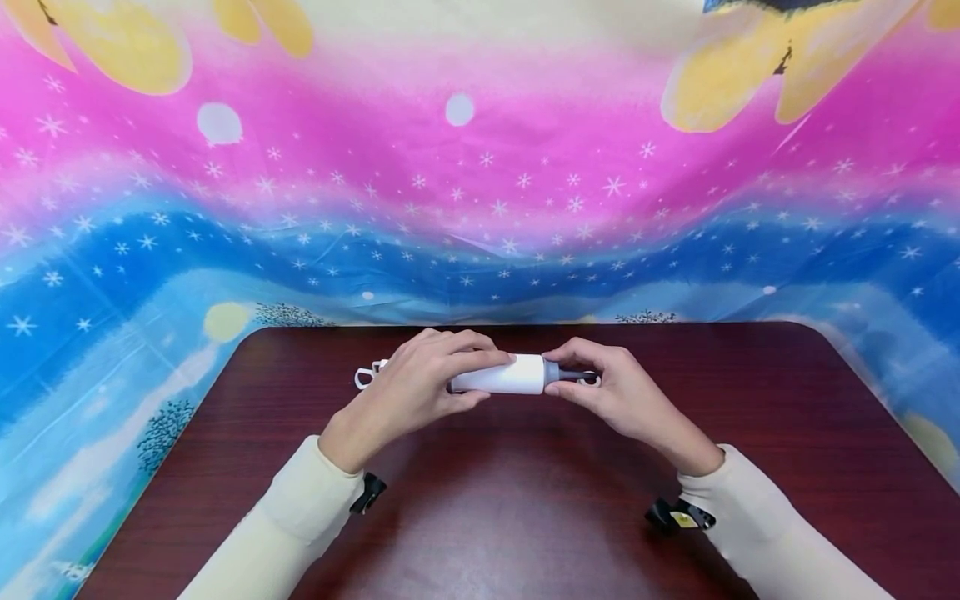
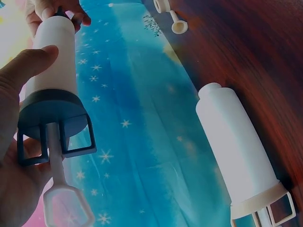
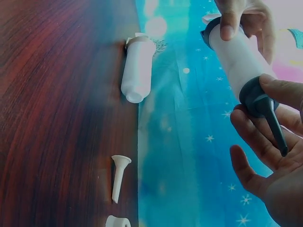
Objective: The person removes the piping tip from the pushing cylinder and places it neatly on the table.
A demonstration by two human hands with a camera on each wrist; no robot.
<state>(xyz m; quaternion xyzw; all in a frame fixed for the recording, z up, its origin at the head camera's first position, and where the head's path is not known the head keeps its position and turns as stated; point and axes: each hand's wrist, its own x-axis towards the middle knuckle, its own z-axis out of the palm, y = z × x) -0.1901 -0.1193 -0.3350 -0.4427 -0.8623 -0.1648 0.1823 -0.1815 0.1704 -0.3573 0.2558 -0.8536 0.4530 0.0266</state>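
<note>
Okay, looking at a white tube (image 1: 510, 379) (syringe-style, going by the plunger (image 2: 55, 151) in the left wrist view) held up off the brown table (image 1: 525, 517), over toward the far edge. Lies with its long axis left to right, bridging the gap between both hands. Keeps its plunger end over by the left hand (image 1: 416, 383) and points its dark nozzle cap (image 3: 255, 98) at the right hand (image 1: 630, 392), spout angled in past the palm. So, nearest to the cap: the right. Nearest to the barrel: the left. Probably no big reach needed for anything on this tube, just judging from here.

On to the grip. Wrapped round the barrel on the left, thumb laid along the wall, definitely not loose. Pinching the cap on the right, thumb on top and fingers underneath, with at least one finger standing clear. Can't judge squeeze strength, and can't tell screwed-on from merely seated for that cap.

Down on the table, not touched by either hand: a second tube (image 3: 138, 71), also white but with a pale collar, plus a loose cream nozzle (image 3: 118, 177) and a small cream ring (image 3: 113, 221) near each other. Mostly hidden behind the hands in the head view.
</note>
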